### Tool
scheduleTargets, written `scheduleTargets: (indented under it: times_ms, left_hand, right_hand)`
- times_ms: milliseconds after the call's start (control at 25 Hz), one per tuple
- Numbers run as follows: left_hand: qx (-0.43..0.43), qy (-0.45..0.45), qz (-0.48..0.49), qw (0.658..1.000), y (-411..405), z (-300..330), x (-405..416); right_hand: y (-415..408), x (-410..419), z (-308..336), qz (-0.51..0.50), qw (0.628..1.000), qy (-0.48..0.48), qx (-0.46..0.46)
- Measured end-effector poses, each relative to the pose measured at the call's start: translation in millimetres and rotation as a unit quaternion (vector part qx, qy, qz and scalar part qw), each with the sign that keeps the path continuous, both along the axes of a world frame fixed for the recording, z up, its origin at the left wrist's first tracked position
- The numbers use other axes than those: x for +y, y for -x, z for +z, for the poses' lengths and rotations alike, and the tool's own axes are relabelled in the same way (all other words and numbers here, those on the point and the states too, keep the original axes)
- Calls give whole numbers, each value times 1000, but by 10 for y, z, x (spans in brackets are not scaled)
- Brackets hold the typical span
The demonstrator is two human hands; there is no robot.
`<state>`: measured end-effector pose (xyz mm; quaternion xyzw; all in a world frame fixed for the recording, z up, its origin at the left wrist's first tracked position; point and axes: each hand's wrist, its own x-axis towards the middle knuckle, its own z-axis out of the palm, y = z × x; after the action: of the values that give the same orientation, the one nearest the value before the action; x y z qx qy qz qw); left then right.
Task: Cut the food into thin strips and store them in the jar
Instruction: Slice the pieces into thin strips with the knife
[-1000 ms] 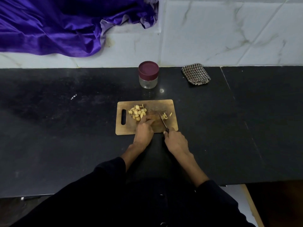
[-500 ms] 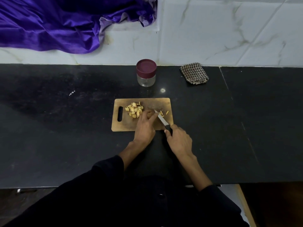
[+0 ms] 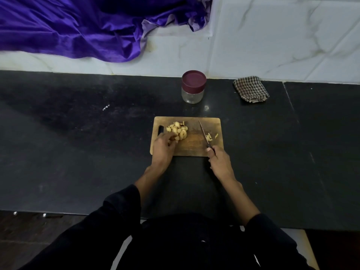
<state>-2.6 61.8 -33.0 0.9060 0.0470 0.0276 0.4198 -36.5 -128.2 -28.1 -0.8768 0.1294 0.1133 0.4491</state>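
— Kitchen counter (image 3: 78, 152), mid-prep. On the wooden cutting board (image 3: 192, 147), what and where?

— Pale food slices (image 3: 178, 131) heaped toward the handle-slot end; a few finished thin strips (image 3: 211, 137) parted off to the far side, just beside the blade. Uncut and cut stock kept apart, likely so as not to slice anything twice.

— And the left hand (image 3: 162, 149)?

— Reaching into the near edge of the heap, fingers curled at the slices, seemingly picking out the next one. Whether a slice is actually pinched: cannot tell, fingertips blurred against the pile.

— The right hand (image 3: 220, 162)?

— Wrapped tight round the dark handle of the knife (image 3: 203, 133), blade pointing away across the board's middle, between heap and strips. Parked there, probably, to wait for the next slice without blocking the working space.

— The jar (image 3: 193, 87)?

— Upright beyond the board, near the wall, maroon lid on, glass body apparently empty. Well out of the knife's path yet within reach for filling later.

— Progress?

— Early, by the look: most slices uncut, nothing stored.

— Anything else around?

— Folded checked cloth (image 3: 251, 89) to the jar's side; purple fabric (image 3: 78, 26) draped over the ledge behind.
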Motion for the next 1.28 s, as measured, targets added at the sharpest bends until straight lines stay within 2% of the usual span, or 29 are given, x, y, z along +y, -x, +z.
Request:
scheduleTargets:
  times_ms: [120,280,400,720,920,1040,1280]
  left_hand:
    - [10,-25,-24,999,-163,-31,-60]
    - [43,-82,-31,995,-277,-63,-158]
    - [29,-98,-31,994,-282,-76,-170]
    - [-29,-36,-39,998,-237,11,-172]
    - [25,43,-73,996,-258,44,-426]
    - [52,30,-76,995,-317,-45,-552]
    - [21,-19,-73,997,-270,-99,-555]
  right_hand:
    - [-31,49,-42,0,1000,16,1]
    - [-52,22,-69,-14,1000,-7,15]
    - [-75,25,-87,-19,999,-7,25]
    - [-85,18,-97,-23,999,-13,33]
    - [-70,28,-76,-22,999,-9,21]
    - [-53,26,-61,-14,1000,-4,18]
    - [-35,26,-22,-22,1000,-11,16]
